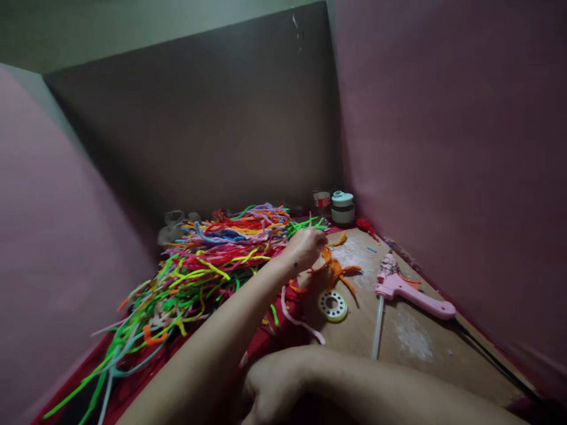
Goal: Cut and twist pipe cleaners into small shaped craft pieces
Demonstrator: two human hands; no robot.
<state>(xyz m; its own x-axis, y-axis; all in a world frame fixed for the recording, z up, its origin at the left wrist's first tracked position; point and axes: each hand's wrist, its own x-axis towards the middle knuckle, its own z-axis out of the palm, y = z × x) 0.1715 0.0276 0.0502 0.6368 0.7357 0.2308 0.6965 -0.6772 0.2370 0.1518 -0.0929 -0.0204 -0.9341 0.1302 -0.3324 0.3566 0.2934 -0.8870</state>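
My left hand reaches forward to the board's left edge, its fingers closed at a bent orange pipe cleaner. Just right of it lie more orange pipe cleaners bunched together. My right hand is low in the middle, near my body, its fingers curled downward; what they hold, if anything, is hidden. A white and yellow ring-shaped spool lies on the board between the hands and a pink glue gun. A pale pink pipe cleaner trails beside the spool.
A big heap of colourful pipe cleaners spreads over red cloth at the left. The brown board has whitish patches. At the back stand a lidded jar and a clear cup. A dark cord runs along the right wall.
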